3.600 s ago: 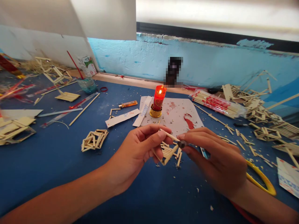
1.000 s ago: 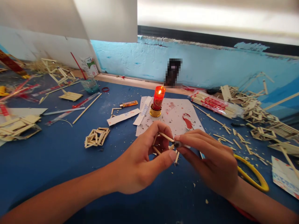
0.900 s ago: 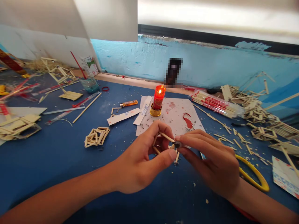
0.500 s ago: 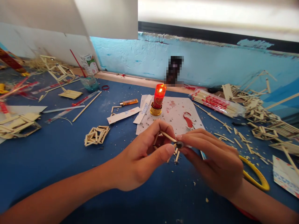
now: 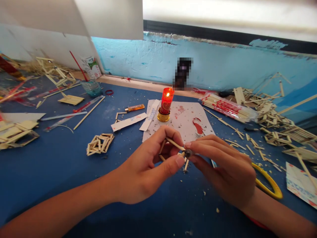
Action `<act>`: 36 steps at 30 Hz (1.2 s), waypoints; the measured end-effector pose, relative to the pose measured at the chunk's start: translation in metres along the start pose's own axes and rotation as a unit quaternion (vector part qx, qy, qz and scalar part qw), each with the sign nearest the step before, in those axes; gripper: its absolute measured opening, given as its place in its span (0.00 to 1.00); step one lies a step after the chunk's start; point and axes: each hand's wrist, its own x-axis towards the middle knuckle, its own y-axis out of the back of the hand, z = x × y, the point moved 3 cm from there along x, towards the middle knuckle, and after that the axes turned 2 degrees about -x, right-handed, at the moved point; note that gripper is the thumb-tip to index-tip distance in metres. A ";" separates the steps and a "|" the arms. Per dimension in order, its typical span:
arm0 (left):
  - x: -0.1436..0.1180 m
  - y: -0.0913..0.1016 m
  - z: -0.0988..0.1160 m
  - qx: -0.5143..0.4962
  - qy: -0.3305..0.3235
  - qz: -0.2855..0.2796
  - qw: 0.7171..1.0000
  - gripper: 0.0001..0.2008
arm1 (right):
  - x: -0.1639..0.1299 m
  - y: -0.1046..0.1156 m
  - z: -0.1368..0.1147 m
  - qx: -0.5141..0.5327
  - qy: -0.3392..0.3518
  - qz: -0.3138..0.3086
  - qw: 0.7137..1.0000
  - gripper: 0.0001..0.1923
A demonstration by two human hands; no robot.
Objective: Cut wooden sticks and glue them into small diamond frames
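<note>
My left hand (image 5: 145, 172) is closed around a small frame of short wooden sticks (image 5: 174, 143), part of which is hidden behind the fingers. One stick slants from the index finger down to a joint near the thumb tip. At that joint my right hand (image 5: 224, 168) pinches a small dark grey piece (image 5: 188, 153); its kind cannot be made out. Just beyond both hands, a lit red candle (image 5: 167, 100) stands upright in a gold base on a stained white sheet (image 5: 184, 110). A finished-looking little stick cage (image 5: 100, 144) lies left of my left hand.
Scissors with a yellow handle (image 5: 268, 180) lie beside my right wrist. An orange lighter (image 5: 135, 108) and card strips (image 5: 129, 121) are left of the candle. A bagged bundle of sticks (image 5: 229, 106) and piled stick structures (image 5: 274, 122) are at right; a glass jar (image 5: 91, 88) stands back left.
The whole view has shifted slightly, with things on the table now a little farther left in it. Both hands keep nearly the same pose at the stick joint.
</note>
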 end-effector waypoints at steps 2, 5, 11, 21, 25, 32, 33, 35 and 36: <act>0.000 0.000 -0.001 -0.001 0.003 -0.001 1.000 0.07 | 0.000 0.000 0.001 -0.001 -0.001 0.000 1.000 0.17; 0.000 0.000 -0.001 -0.006 0.004 0.000 1.000 0.06 | 0.000 -0.001 0.001 -0.004 0.001 0.003 1.000 0.17; 0.000 -0.003 0.001 -0.028 0.018 -0.007 0.999 0.10 | 0.001 0.000 -0.001 -0.007 -0.006 0.011 1.000 0.16; 0.000 0.000 0.000 -0.015 0.004 0.013 1.000 0.08 | 0.004 -0.001 -0.002 -0.025 -0.002 0.025 0.999 0.13; 0.002 0.004 0.003 -0.019 -0.014 0.024 0.999 0.09 | 0.011 0.000 -0.002 -0.044 0.007 0.033 0.998 0.12; 0.022 0.016 0.027 0.041 -0.065 0.078 0.994 0.12 | 0.043 0.006 0.008 -0.099 0.058 0.035 0.993 0.09; 0.027 0.020 0.030 0.053 -0.070 0.090 0.992 0.13 | 0.050 0.008 0.012 -0.114 0.070 0.039 0.990 0.08; 0.038 0.031 0.036 0.074 -0.077 0.108 0.988 0.12 | 0.066 0.010 0.021 -0.153 0.092 0.048 0.983 0.06; 0.045 0.037 0.038 0.079 -0.080 0.116 0.987 0.12 | 0.074 0.011 0.027 -0.176 0.099 0.052 0.978 0.04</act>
